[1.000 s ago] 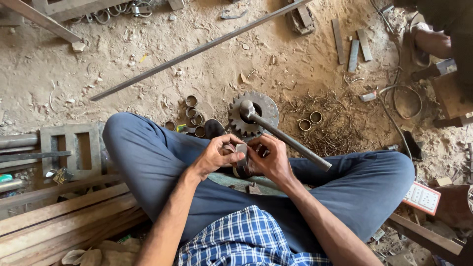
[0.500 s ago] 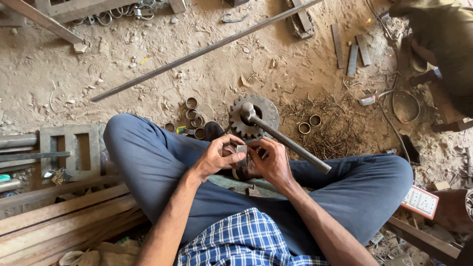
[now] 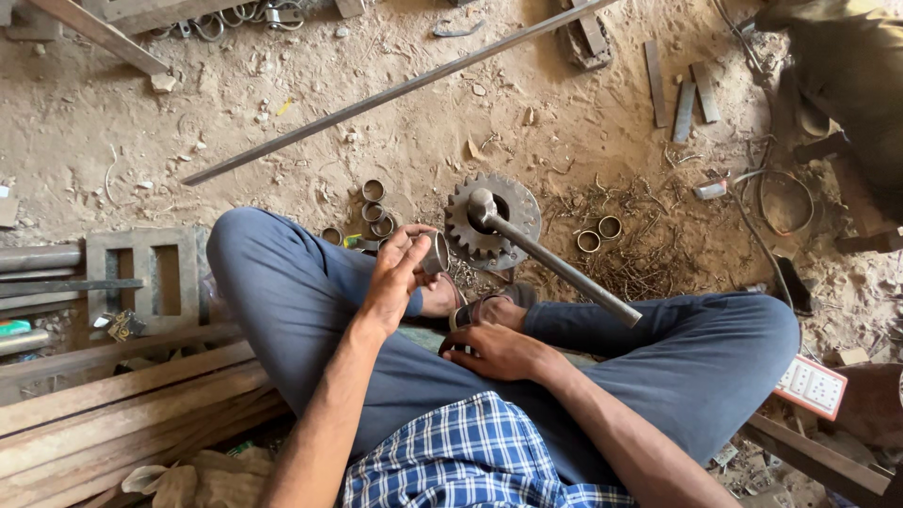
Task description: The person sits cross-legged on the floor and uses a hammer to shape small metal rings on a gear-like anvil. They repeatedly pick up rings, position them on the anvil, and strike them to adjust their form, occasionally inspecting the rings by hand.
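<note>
Left hand [image 3: 400, 273] is raised over the left knee, fingers pinching a short metal ring [image 3: 435, 252]. Right hand [image 3: 494, 351] rests loosely curled and holding nothing on the crossed legs. Just beyond the ring on the dirt floor [image 3: 282, 103]: a toothed gear [image 3: 513, 202] with a steel shaft [image 3: 555, 268] through it, loose rings [image 3: 376, 212] nearby.

Left hand [image 3: 400, 273] covers most of metal sleeve [image 3: 435, 252]; right hand [image 3: 496, 352] fingertips hidden against leg; long rod [image 3: 395, 91] cut off at top edge.
</note>
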